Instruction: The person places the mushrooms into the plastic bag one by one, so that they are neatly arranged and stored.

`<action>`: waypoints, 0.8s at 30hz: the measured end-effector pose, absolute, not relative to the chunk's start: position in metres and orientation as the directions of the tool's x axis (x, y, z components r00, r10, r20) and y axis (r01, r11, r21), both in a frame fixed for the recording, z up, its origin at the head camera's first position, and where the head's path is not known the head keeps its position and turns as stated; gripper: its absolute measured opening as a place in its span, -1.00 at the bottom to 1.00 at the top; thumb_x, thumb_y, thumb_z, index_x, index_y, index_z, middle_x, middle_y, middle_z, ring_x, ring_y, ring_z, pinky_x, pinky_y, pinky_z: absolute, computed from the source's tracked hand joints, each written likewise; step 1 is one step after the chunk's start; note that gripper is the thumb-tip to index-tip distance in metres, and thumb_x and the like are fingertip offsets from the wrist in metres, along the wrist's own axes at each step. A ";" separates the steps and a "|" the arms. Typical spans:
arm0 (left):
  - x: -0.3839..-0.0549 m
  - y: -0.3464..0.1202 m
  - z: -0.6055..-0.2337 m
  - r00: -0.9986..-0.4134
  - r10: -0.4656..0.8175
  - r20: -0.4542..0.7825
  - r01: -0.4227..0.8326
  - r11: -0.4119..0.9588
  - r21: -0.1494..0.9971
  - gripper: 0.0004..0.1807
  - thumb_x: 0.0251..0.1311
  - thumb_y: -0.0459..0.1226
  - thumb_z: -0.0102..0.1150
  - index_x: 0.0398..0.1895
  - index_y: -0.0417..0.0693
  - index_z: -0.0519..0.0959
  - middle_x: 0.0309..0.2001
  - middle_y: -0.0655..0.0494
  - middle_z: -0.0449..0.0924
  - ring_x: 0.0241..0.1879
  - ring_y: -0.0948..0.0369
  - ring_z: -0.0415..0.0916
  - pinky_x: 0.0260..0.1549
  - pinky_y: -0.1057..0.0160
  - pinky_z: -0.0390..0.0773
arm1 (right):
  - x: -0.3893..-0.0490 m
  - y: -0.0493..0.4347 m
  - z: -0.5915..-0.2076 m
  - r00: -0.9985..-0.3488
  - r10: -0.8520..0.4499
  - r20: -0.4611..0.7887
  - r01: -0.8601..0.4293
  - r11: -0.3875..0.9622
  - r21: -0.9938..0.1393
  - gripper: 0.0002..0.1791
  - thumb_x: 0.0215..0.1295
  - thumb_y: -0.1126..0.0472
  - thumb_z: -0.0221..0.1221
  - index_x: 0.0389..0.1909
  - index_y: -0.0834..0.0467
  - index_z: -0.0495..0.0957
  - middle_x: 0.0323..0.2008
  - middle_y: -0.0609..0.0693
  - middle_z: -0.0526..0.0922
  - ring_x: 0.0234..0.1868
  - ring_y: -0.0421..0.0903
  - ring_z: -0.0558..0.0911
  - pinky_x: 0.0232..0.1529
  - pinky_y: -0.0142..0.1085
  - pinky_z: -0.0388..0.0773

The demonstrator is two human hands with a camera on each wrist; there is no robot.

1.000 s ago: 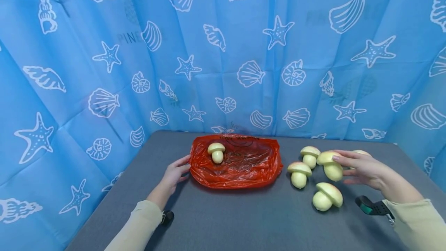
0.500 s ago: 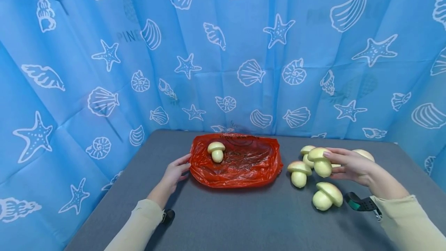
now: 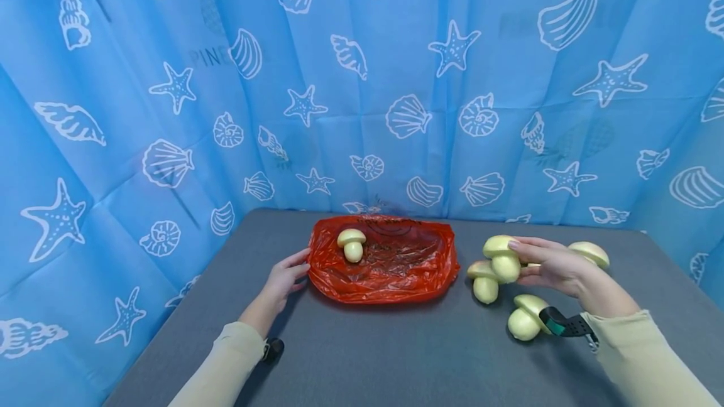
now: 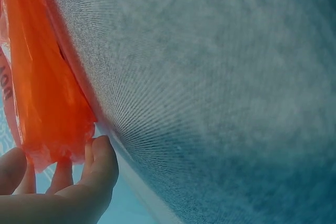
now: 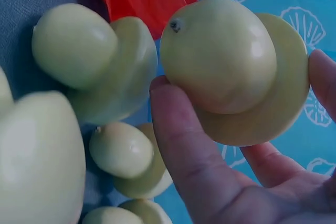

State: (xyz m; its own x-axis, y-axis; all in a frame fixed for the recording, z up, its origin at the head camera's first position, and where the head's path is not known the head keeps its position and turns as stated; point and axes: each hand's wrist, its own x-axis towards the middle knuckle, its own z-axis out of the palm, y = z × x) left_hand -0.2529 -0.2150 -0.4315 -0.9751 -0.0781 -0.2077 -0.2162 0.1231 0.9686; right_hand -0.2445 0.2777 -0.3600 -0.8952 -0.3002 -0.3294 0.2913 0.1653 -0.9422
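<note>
A pale yellow toy mushroom is pinched between the thumb and fingers of my right hand, raised over the other mushrooms. The right wrist view shows its round stem toward the camera, fingertips at the cap's edge. On the left, my left hand touches the near-left side of a red plastic bag with extended fingers. Up close in the left wrist view, those fingertips lie right at the bag's orange-looking edge. One mushroom lies inside the spread bag.
Several mushrooms lie on the grey table at the right: one just under the held one, one nearer the front, another behind the right hand. A blue shell-print curtain hangs behind the table.
The right hand has carried the held mushroom leftward, from above the right-hand group toward the bag. The left hand and the bag have stayed in place.
</note>
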 end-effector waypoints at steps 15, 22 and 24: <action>-0.253 -0.215 -0.432 -0.978 -0.067 -0.199 -0.206 0.126 0.970 -0.52 0.42 -0.29 -0.04 0.39 -0.03 0.36 0.40 -0.13 0.25 0.28 -0.08 0.30 0.19 -0.16 0.32 | -0.251 0.253 -0.361 -0.890 -0.352 -0.291 0.285 0.070 -0.956 -0.34 0.47 0.01 0.02 0.37 0.33 0.08 -0.15 -0.03 0.53 -0.20 -0.08 0.61 -0.12 -0.16 0.61; -0.253 -0.214 -0.432 -0.977 -0.064 -0.203 -0.210 0.125 0.970 -0.52 0.43 -0.29 -0.05 0.40 -0.03 0.36 0.41 -0.13 0.24 0.27 -0.08 0.31 0.19 -0.16 0.32 | -0.253 0.243 -0.362 -0.881 -0.366 -0.299 0.302 0.051 -0.952 -0.36 0.46 0.01 0.04 0.34 0.31 0.11 -0.06 0.04 0.46 -0.16 -0.10 0.58 -0.11 -0.18 0.60; -0.253 -0.214 -0.431 -0.977 -0.064 -0.205 -0.212 0.125 0.969 -0.52 0.43 -0.29 -0.05 0.40 -0.02 0.36 0.41 -0.13 0.24 0.27 -0.08 0.32 0.20 -0.16 0.32 | -0.254 0.239 -0.363 -0.881 -0.365 -0.300 0.301 0.056 -0.952 -0.26 0.45 -0.01 0.04 0.38 0.37 0.00 -0.05 0.06 0.44 -0.15 -0.11 0.57 -0.10 -0.18 0.59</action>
